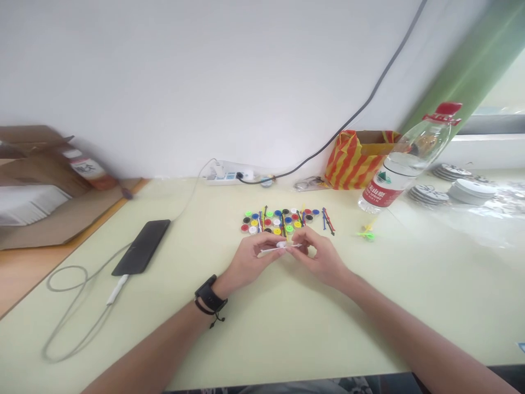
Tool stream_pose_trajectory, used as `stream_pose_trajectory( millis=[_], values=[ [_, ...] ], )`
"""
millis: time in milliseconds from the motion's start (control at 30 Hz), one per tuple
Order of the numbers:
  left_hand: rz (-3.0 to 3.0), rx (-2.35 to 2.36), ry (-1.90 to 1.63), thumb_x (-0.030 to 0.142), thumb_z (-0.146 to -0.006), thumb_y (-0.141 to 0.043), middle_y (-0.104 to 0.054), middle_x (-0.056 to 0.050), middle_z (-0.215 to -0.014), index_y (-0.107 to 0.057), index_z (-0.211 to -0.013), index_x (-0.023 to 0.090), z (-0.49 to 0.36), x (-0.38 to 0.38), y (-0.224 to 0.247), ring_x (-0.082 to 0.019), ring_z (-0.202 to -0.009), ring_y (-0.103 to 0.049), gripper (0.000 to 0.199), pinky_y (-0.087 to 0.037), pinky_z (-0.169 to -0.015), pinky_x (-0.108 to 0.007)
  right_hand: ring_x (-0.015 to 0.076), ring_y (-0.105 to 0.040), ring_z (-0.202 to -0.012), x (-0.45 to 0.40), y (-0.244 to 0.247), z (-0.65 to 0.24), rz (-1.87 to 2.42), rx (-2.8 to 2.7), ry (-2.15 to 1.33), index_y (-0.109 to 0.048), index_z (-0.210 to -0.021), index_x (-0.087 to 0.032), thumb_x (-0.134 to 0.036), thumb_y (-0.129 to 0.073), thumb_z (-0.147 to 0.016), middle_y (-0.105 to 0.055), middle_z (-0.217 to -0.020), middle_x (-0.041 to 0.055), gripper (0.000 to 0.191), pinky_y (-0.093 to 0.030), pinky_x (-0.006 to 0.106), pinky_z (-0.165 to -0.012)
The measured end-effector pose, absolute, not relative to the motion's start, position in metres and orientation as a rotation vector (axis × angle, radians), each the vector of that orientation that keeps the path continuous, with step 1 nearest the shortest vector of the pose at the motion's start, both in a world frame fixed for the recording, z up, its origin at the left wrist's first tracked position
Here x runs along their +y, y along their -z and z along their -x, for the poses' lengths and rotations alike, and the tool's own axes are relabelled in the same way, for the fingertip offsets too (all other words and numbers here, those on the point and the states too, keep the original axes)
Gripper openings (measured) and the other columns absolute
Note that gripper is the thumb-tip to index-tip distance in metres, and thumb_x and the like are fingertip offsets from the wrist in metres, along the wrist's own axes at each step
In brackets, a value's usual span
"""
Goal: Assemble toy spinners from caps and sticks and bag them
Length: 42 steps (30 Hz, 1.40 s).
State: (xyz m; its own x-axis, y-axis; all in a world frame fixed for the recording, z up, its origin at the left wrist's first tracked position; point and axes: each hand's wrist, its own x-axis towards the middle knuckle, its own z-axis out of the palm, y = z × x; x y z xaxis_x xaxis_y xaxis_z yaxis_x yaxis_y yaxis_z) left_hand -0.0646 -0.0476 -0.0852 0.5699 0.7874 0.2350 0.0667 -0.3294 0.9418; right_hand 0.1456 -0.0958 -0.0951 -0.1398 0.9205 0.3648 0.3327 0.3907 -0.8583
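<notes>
My left hand (pixel 250 257) and my right hand (pixel 320 256) meet above the table's middle, both with fingers pinched. Between their fingertips is a small white plastic piece (pixel 281 245) with a rounded part and a thin flat part reaching left. My fingers hide some of it, and I cannot tell whether it is one part or two. Just beyond my hands lie several small round discs (pixel 268 222) in red, blue, yellow, green, black and white. Thin plastic arrows (pixel 328 221) in several colours lie over and beside them.
A phone (pixel 141 247) with its charging cable lies left. Behind are a power strip (pixel 225 176) and a striped bag (pixel 355 164). A large water bottle (pixel 385 183) stands right, near stacked round discs (pixel 429 195) and a green-yellow piece (pixel 368 235). A cardboard box (pixel 41 219) sits far left.
</notes>
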Motion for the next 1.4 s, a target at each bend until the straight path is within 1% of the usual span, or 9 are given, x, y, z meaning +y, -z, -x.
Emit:
stream_pose_trajectory(
  millis=[233,400,567,733,1000,1100,1233,1300,1400],
  values=[
    [-1.788,0.708,-0.893,0.028,-0.088,-0.075,-0.075,-0.009,-0.110,-0.076,-0.109,0.017,0.069,-0.041,0.087,-0.023,-0.103,-0.072,0.024,-0.059,-0.098,-0.038,0.0142,-0.055,-0.073,-0.090,0.089,-0.154,1.037,-1.582,-1.025,-0.056,-0.103,-0.022,-0.035,-0.062,-0.096,-0.058,-0.082,-0.0005,0.016,-0.048,0.029,-0.070],
    [-1.876,0.701,-0.907,0.025,-0.089,-0.072,-0.075,-0.008,-0.109,-0.074,-0.110,0.018,0.067,-0.044,0.091,-0.022,-0.100,-0.072,0.022,-0.060,-0.097,-0.036,0.0139,-0.057,-0.069,-0.087,0.092,-0.153,1.051,-1.480,-1.100,-0.061,-0.101,-0.021,-0.039,-0.069,-0.090,-0.061,-0.078,-0.0004,0.023,-0.048,0.029,-0.067],
    [-2.007,0.726,-0.948,0.021,-0.088,-0.070,-0.076,-0.005,-0.107,-0.075,-0.110,0.020,0.067,-0.047,0.094,-0.020,-0.098,-0.073,0.022,-0.062,-0.092,-0.033,0.0149,-0.059,-0.068,-0.085,0.098,-0.153,1.096,-1.467,-1.139,-0.070,-0.091,-0.018,-0.038,-0.071,-0.088,-0.067,-0.082,0.0041,0.020,-0.050,0.031,-0.066],
    [-2.018,0.735,-0.969,0.021,-0.087,-0.071,-0.078,-0.005,-0.106,-0.076,-0.107,0.020,0.067,-0.047,0.094,-0.019,-0.096,-0.074,0.020,-0.063,-0.089,-0.032,0.0144,-0.059,-0.064,-0.086,0.098,-0.155,1.131,-1.466,-1.133,-0.072,-0.088,-0.018,-0.035,-0.071,-0.087,-0.067,-0.076,0.0028,0.017,-0.049,0.029,-0.063],
    [-2.024,0.797,-0.946,0.016,-0.079,-0.076,-0.080,-0.004,-0.091,-0.076,-0.089,0.017,0.068,-0.051,0.093,-0.018,-0.078,-0.075,0.010,-0.064,-0.078,-0.028,0.0135,-0.058,-0.062,-0.089,0.091,-0.153,1.144,-1.505,-1.124,-0.071,-0.084,-0.017,-0.035,-0.069,-0.087,-0.066,-0.073,0.0021,0.018,-0.048,0.028,-0.060],
    [-2.004,0.759,-0.931,0.018,-0.081,-0.075,-0.079,-0.005,-0.094,-0.076,-0.092,0.017,0.067,-0.053,0.091,-0.019,-0.084,-0.075,0.011,-0.063,-0.083,-0.030,0.0138,-0.057,-0.063,-0.088,0.091,-0.153,1.143,-1.499,-1.116,-0.071,-0.085,-0.018,-0.036,-0.070,-0.087,-0.067,-0.075,0.0025,0.019,-0.048,0.028,-0.061],
    [-1.828,0.631,-0.839,0.027,-0.089,-0.072,-0.075,-0.011,-0.112,-0.075,-0.102,0.016,0.065,-0.054,0.086,-0.022,-0.099,-0.073,0.018,-0.061,-0.094,-0.037,0.0147,-0.057,-0.066,-0.085,0.093,-0.154,1.105,-1.461,-1.127,-0.070,-0.087,-0.019,-0.040,-0.071,-0.086,-0.067,-0.079,0.0032,0.021,-0.048,0.029,-0.062],
    [-1.732,0.587,-0.790,0.030,-0.090,-0.072,-0.074,-0.013,-0.116,-0.075,-0.105,0.016,0.064,-0.053,0.085,-0.023,-0.103,-0.072,0.021,-0.059,-0.097,-0.039,0.0154,-0.058,-0.068,-0.084,0.093,-0.155,1.082,-1.444,-1.129,-0.069,-0.092,-0.019,-0.042,-0.071,-0.086,-0.066,-0.081,0.0032,0.023,-0.050,0.031,-0.065],
    [-1.641,0.613,-0.792,0.032,-0.085,-0.078,-0.075,-0.012,-0.110,-0.074,-0.110,0.016,0.063,-0.049,0.086,-0.022,-0.098,-0.073,0.030,-0.059,-0.096,-0.039,0.0154,-0.057,-0.067,-0.084,0.092,-0.156,1.065,-1.424,-1.069,-0.062,-0.118,-0.023,-0.044,-0.069,-0.089,-0.062,-0.076,-0.0006,0.037,-0.050,0.031,-0.065]
  ],
)
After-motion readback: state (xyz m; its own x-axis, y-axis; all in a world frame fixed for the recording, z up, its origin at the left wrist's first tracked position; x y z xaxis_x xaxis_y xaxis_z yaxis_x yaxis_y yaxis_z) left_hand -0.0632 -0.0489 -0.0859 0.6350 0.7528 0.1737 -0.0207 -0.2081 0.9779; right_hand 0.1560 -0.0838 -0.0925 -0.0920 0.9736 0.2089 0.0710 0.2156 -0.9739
